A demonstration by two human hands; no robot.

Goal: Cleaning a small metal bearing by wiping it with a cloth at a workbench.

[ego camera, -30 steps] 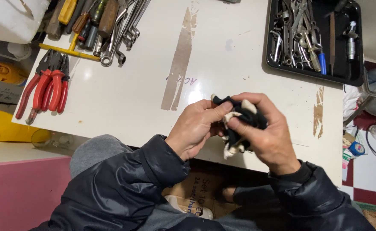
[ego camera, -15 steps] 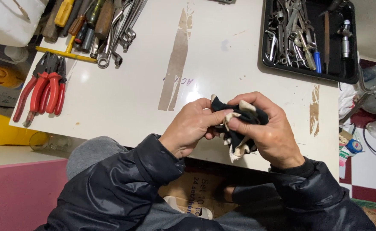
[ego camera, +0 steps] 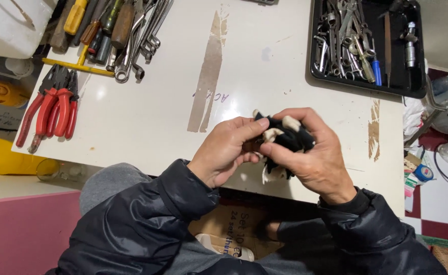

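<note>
Change: compared with a second ago, bundle (ego camera: 285, 140) kept between both hands at the near desk edge; grip barely shifted, thumbs re-set slightly. Read as ongoing fiddling with the same piece, not a new step.
Left hand (ego camera: 226, 150): fingers pinched on the bundle's left side, thumb on top.
Right hand (ego camera: 318, 158): fingers clenched around the bundle from the right and below, thumb pressed across its front.
Bundle: black, soft-looking, crumpled, with off-white tips sticking out at top and bottom; exact kind cannot be told. Held just above the desk (ego camera: 147, 117), near-edge middle, not resting on it.
Desk: white, smooth, slightly glossy; brown worn strips (ego camera: 208, 76) where the coating is peeled, one at centre, one by the right edge.
Pliers (ego camera: 50, 109): red-handled, several laid side by side at the left edge, dark metal heads.
Hand tools (ego camera: 117, 30): far left corner, screwdrivers with wood and yellow handles, bare steel wrenches, piled loosely.
Tray (ego camera: 417, 89): black, rectangular, shallow, far right corner; filled with small steel wrenches and a blue-handled driver (ego camera: 377, 71).
Sleeves (ego camera: 147, 224): dark, quilted, shiny jacket fabric on both arms.
Box (ego camera: 234, 231): brown cardboard, below the near edge, partly hidden.
</note>
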